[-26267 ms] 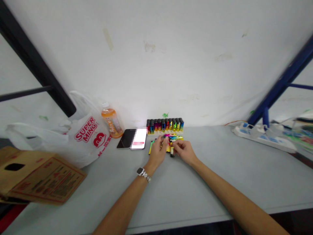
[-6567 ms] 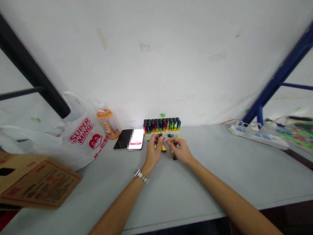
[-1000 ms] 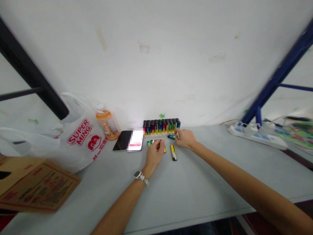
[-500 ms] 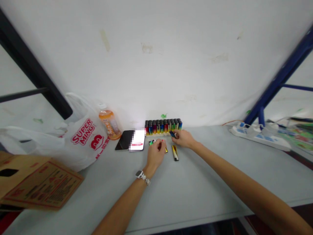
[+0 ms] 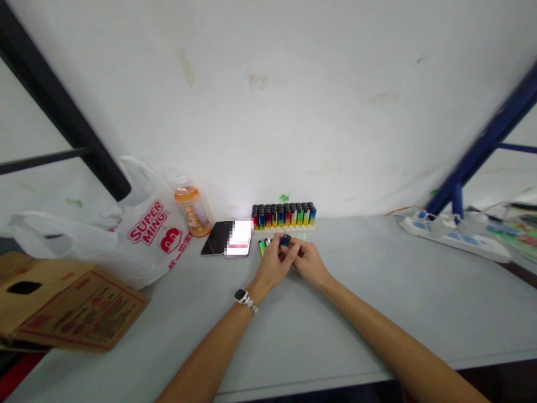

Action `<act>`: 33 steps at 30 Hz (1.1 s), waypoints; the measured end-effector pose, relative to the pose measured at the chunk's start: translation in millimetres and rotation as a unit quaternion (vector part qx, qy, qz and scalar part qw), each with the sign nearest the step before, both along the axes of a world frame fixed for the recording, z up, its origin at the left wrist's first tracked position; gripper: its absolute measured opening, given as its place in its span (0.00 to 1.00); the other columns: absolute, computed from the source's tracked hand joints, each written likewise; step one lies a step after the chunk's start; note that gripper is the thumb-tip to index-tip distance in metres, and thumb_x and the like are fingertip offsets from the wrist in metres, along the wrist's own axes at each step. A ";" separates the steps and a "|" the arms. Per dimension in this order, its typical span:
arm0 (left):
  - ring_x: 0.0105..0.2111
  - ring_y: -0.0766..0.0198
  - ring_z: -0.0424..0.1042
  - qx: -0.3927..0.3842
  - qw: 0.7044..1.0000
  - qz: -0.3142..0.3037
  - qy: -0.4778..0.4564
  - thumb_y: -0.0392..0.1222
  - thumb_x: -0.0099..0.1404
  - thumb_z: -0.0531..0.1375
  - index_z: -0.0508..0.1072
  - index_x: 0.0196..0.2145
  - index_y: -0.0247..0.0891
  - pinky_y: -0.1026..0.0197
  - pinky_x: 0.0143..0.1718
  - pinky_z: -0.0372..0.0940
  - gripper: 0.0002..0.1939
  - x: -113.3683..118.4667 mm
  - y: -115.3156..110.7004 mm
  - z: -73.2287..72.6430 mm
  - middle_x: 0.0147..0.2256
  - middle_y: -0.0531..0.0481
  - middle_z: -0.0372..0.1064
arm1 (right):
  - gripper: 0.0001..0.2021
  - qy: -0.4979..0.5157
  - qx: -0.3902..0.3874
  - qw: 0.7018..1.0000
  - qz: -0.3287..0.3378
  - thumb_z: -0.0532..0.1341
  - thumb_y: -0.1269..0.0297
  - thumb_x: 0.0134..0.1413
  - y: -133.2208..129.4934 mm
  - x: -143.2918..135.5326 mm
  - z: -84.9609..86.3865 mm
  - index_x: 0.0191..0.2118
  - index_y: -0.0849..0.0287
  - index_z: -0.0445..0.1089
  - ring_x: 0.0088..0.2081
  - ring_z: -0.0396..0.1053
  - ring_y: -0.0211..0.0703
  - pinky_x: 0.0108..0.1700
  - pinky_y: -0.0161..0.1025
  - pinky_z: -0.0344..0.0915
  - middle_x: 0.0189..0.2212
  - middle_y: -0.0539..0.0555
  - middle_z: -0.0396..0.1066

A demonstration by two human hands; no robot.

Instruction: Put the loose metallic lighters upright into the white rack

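My left hand (image 5: 272,263) and my right hand (image 5: 308,261) meet over the table with fingers closed. Between their fingertips is a dark blue lighter (image 5: 285,239), only its top end showing. A green lighter (image 5: 262,247) lies on the table just left of my left hand, partly covered by it. Behind both hands stands a pale rack (image 5: 311,228) filled with rows of upright colourful lighters (image 5: 287,215) with dark tops. The left wrist wears a watch (image 5: 240,296).
On the left are a phone-like device (image 5: 216,239) with a lit half, an orange drink bottle (image 5: 193,212), a white plastic bag (image 5: 134,252) and a cardboard box (image 5: 79,313). A white power strip (image 5: 453,240) lies at the right. The wall (image 5: 310,112) borders the table's back.
My right hand has moved left and nearer from the rack with the dark blue lighter, joining my left hand. The yellow lighter that lay between the hands is now hidden or gone.
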State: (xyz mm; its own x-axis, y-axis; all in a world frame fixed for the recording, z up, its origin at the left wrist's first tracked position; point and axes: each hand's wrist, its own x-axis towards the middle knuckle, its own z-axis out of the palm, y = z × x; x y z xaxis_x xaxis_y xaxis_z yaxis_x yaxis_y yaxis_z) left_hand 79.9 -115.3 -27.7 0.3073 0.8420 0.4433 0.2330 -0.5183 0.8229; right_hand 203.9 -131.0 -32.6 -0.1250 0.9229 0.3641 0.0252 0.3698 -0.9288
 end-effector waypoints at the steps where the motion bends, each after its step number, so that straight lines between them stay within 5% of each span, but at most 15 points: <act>1: 0.34 0.62 0.72 0.000 1.000 0.001 0.007 0.50 0.66 0.57 0.66 0.43 0.39 0.61 0.37 0.65 0.13 -0.4 -0.7 0.8 0.34 0.49 0.71 | 0.11 -0.008 -0.002 1.000 0.002 0.60 0.57 0.57 -2.7 0.1 -0.5 0.36 0.61 0.72 0.25 0.64 0.36 0.28 0.33 0.62 0.26 0.50 0.70; 7: 0.33 0.64 0.71 0.006 0.999 0.026 0.018 0.51 0.68 0.54 0.70 0.37 0.38 0.63 0.37 0.63 0.13 -0.7 0.0 3.5 0.31 0.51 0.72 | 0.08 -0.121 0.051 0.990 -0.059 0.57 0.63 0.57 -6.9 11.2 -3.8 0.32 0.61 0.68 0.20 0.58 0.33 0.23 0.31 0.55 0.18 0.46 0.63; 13: 0.26 0.66 0.66 -0.017 0.999 0.048 -0.016 0.51 0.68 0.53 0.68 0.33 0.37 0.66 0.28 0.58 0.15 1.7 4.4 -1.0 0.26 0.53 0.67 | 0.10 -0.097 0.040 0.987 -0.125 0.57 0.61 0.56 2.0 25.5 -10.3 0.34 0.62 0.71 0.17 0.52 0.32 0.21 0.31 0.50 0.14 0.43 0.56; 23: 0.20 0.70 0.49 -0.087 0.993 0.009 -0.079 0.57 0.63 0.56 0.56 0.18 0.39 0.64 0.22 0.46 0.24 -2.4 -1.6 0.4 0.16 0.58 0.47 | 0.09 -0.104 0.015 0.988 -0.117 0.57 0.63 0.53 2.6 21.5 -13.1 0.33 0.62 0.72 0.17 0.53 0.32 0.21 0.31 0.51 0.15 0.44 0.57; 29: 0.19 0.72 0.46 -0.085 0.994 0.000 -0.065 0.60 0.63 0.54 0.53 0.17 0.39 0.63 0.21 0.43 0.27 1.0 -6.3 0.3 0.16 0.58 0.45 | 0.09 -0.111 0.013 0.988 -0.111 0.57 0.63 0.53 1.3 21.2 -11.5 0.32 0.62 0.72 0.17 0.54 0.33 0.21 0.31 0.51 0.14 0.44 0.58; 33: 0.19 0.71 0.47 -0.098 0.993 0.046 -0.044 0.60 0.61 0.54 0.54 0.16 0.39 0.63 0.21 0.43 0.26 3.2 -5.5 1.5 0.16 0.57 0.47 | 0.09 -0.119 0.019 0.986 -0.112 0.57 0.63 0.53 1.5 21.2 -12.7 0.33 0.62 0.73 0.18 0.54 0.33 0.22 0.31 0.52 0.14 0.44 0.58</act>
